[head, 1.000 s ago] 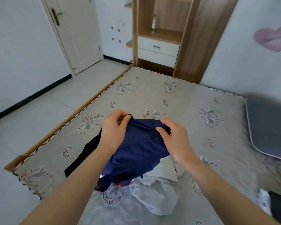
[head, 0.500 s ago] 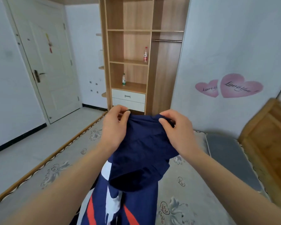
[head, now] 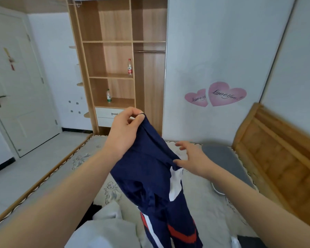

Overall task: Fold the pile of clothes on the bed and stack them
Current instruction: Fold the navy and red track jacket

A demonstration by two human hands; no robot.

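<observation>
One grip has changed: my right hand [head: 191, 158] has let go of the navy garment [head: 150, 176], fingers now spread beside it. My left hand [head: 125, 129] still pinches its top edge, hanging it above the bed [head: 204, 203].

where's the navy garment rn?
Head view, centre: navy garment hangs above the bed, pinched at its top by the left hand; right hand beside it.
</observation>
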